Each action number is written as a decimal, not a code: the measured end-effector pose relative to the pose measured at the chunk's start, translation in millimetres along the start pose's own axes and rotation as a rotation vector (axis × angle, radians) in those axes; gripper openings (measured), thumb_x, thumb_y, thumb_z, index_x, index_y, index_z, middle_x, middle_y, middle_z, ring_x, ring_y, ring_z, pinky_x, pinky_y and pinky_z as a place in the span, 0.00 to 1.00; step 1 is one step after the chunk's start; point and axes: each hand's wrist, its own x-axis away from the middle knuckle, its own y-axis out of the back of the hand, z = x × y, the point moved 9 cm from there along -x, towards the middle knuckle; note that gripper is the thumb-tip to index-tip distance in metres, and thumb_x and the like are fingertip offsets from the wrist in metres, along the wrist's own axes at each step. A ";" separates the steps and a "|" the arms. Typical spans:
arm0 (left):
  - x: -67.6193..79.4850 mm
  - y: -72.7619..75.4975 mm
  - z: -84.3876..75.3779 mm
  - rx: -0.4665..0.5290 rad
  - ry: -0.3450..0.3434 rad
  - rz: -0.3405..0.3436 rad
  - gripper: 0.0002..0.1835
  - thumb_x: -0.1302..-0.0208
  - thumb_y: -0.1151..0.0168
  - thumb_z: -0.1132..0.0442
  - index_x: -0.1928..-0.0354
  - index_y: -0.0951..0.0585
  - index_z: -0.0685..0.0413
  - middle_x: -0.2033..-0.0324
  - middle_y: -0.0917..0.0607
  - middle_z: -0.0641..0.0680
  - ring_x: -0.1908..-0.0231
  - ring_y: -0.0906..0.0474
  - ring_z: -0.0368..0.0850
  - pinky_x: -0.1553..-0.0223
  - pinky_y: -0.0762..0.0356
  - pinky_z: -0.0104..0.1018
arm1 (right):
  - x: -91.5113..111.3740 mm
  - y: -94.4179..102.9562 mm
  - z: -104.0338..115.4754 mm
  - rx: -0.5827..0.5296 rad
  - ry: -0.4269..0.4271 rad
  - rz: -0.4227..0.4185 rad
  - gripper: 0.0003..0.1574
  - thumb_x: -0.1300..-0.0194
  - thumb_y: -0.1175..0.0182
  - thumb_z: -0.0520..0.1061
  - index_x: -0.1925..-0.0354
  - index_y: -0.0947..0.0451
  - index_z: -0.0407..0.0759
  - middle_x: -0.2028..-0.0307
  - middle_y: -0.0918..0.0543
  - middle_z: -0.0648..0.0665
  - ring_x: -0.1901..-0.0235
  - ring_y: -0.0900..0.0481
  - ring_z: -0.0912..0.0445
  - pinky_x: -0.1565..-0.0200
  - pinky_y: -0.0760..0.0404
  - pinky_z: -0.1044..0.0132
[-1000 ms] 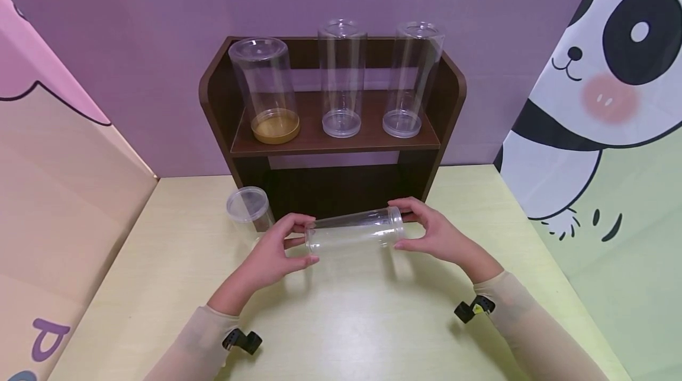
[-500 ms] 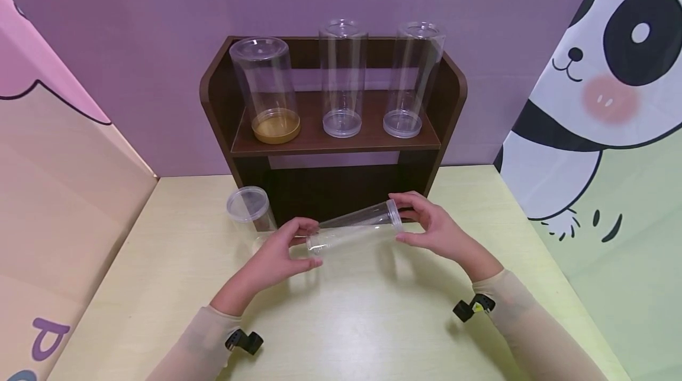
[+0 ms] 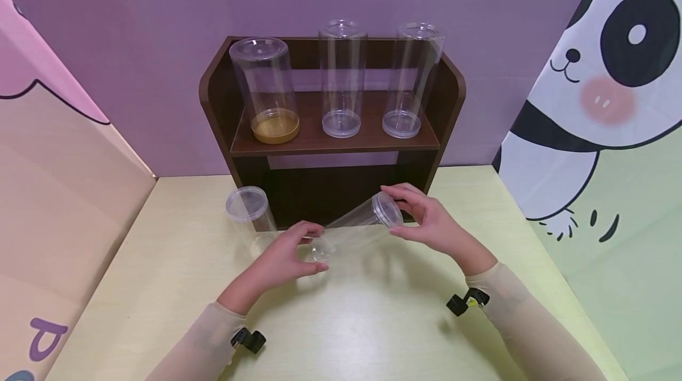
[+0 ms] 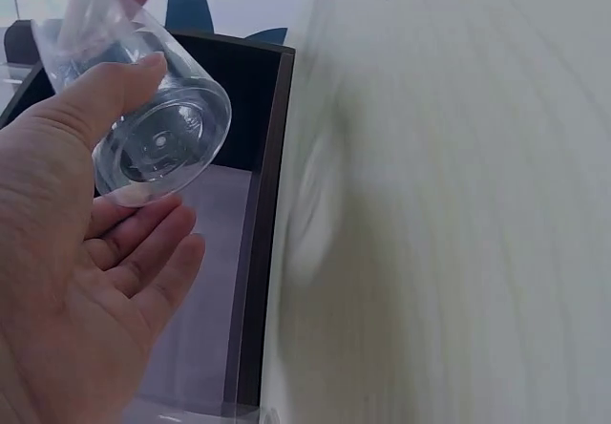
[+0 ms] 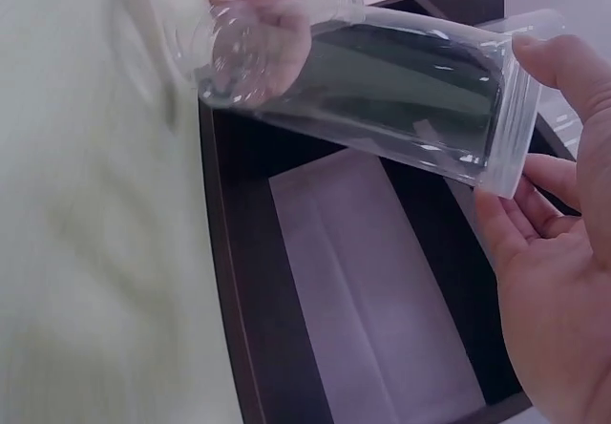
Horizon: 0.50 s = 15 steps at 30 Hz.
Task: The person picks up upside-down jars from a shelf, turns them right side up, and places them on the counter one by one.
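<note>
Between the two hands a clear plastic jar (image 3: 353, 228) is held tilted above the table, its lidded end to the right and higher. My left hand (image 3: 285, 255) grips the base end, thumb on the near side. In the left wrist view the round base (image 4: 164, 137) faces the camera between thumb and fingers. At the other end my right hand (image 3: 430, 222) pinches the rim of the clear lid (image 3: 388, 209) with thumb and fingers. The right wrist view shows the lid's ribbed edge (image 5: 516, 118) against those fingers. Nothing is visible inside the jar.
A brown two-tier shelf (image 3: 335, 143) stands behind the hands. On its upper board are a wide jar with a gold lid (image 3: 274, 125) and two tall clear jars (image 3: 341, 123). Another lidded clear jar (image 3: 248, 206) stands on the table (image 3: 346, 333), left of the shelf.
The jar has tilted more: its lidded end rose and turned toward the head camera, showing the lid's face. My right hand moved slightly up and left; my left hand shifted slightly right and down.
</note>
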 end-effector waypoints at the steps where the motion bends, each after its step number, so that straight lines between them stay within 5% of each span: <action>1: -0.4 -0.6 -0.2 -0.013 -0.005 0.000 0.39 0.39 0.13 0.53 0.31 0.21 0.58 0.37 0.17 0.56 0.36 0.17 0.59 0.31 0.18 0.56 | -2.0 -1.7 3.1 -0.007 0.021 0.004 0.46 0.36 0.26 0.24 0.23 0.31 0.25 0.30 0.27 0.30 0.33 0.23 0.48 0.26 0.23 0.61; 7: -4.2 -6.9 -1.0 -0.050 -0.017 0.024 0.39 0.42 0.12 0.53 0.33 0.20 0.60 0.40 0.15 0.55 0.37 0.17 0.59 0.31 0.19 0.58 | -11.1 -10.0 11.0 -0.024 0.097 0.028 0.47 0.39 0.28 0.19 0.24 0.32 0.21 0.30 0.27 0.27 0.35 0.21 0.50 0.27 0.23 0.62; 15: -9.7 -18.0 -3.4 -0.056 -0.039 0.066 0.38 0.42 0.12 0.54 0.34 0.19 0.60 0.41 0.15 0.56 0.37 0.17 0.59 0.31 0.19 0.56 | -21.6 -23.2 18.1 -0.029 0.088 0.059 0.47 0.39 0.28 0.19 0.24 0.29 0.27 0.29 0.27 0.30 0.35 0.21 0.47 0.30 0.20 0.64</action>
